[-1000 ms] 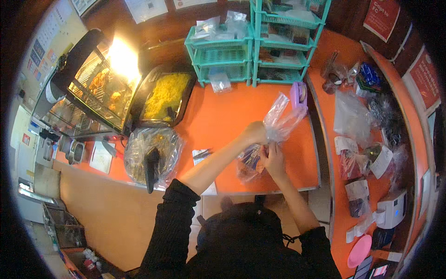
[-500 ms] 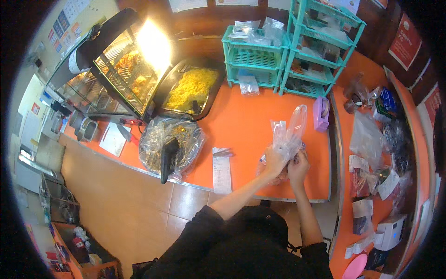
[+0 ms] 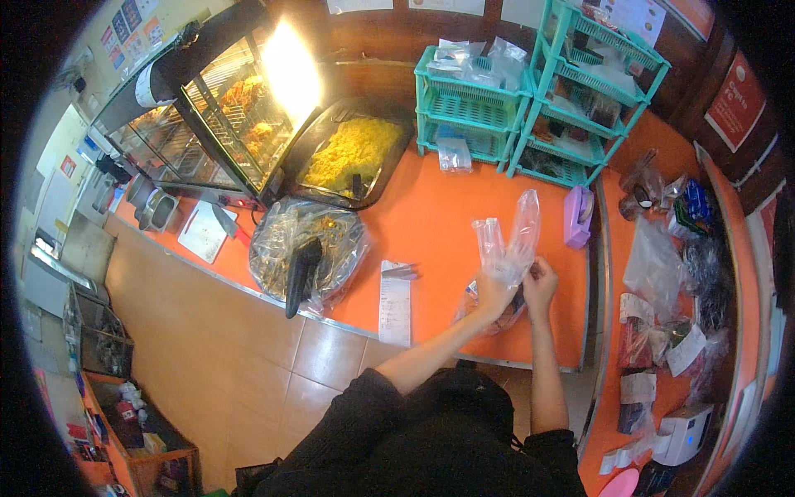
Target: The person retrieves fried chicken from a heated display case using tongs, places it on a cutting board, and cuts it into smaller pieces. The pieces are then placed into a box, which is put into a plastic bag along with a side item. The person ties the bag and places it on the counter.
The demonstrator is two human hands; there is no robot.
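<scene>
A clear plastic carrier bag (image 3: 523, 225) stands at the right front of the orange counter, its two handle loops sticking up. What fills its lower part is brownish and mostly hidden by my hands. My left hand (image 3: 495, 291) is closed round the gathered neck of the bag. Just to the right, my right hand (image 3: 540, 287) has its fingers curled and pinched at the side of that neck. A long paper receipt (image 3: 395, 308) lies on the counter to the left of my hands.
Left stand a plastic-covered bowl (image 3: 335, 261) with a black handle across it, a tray of yellow rice (image 3: 352, 157) and a lit glass food warmer (image 3: 240, 108). Behind are turquoise racks (image 3: 472, 108); a purple tape dispenser (image 3: 578, 217) sits right. A knife (image 3: 225, 220) rests by a white board (image 3: 201, 234).
My right hand has drawn slightly up and away from the left at the bag's neck. The bag's loops lean a little differently, and the whole view has shifted slightly.
</scene>
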